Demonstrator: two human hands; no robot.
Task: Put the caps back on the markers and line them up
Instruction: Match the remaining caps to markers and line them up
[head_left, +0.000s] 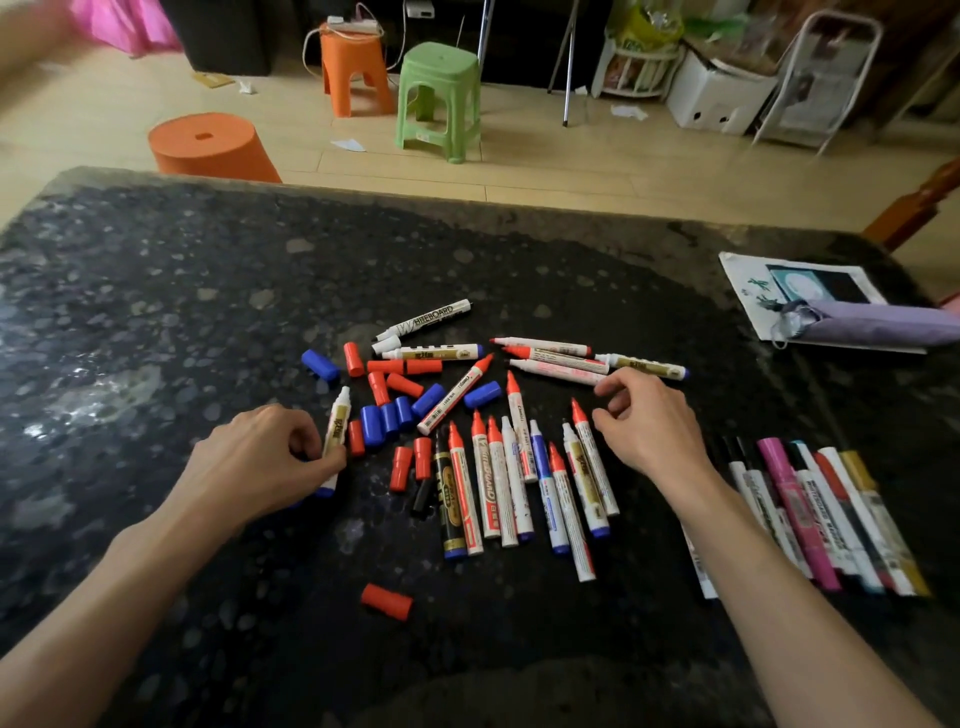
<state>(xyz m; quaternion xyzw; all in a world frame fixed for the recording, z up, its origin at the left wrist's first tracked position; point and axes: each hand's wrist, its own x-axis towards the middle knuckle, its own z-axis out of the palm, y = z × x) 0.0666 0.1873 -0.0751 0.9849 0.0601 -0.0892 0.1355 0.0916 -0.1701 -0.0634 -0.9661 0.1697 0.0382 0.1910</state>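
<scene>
marker (337, 423): white, gold label, tip bare, left of table (156, 312) centre | my left hand (265, 457) grips its barrel beside the loose caps (387, 410), I judge ready for capping | right hand (649, 426) loosely curled, holding nothing, over the uncapped pile (498, 483) | capped row (810, 519) near right, partly behind my forearm | blue piece under left palm: cap or barrel end, cannot tell
</scene>
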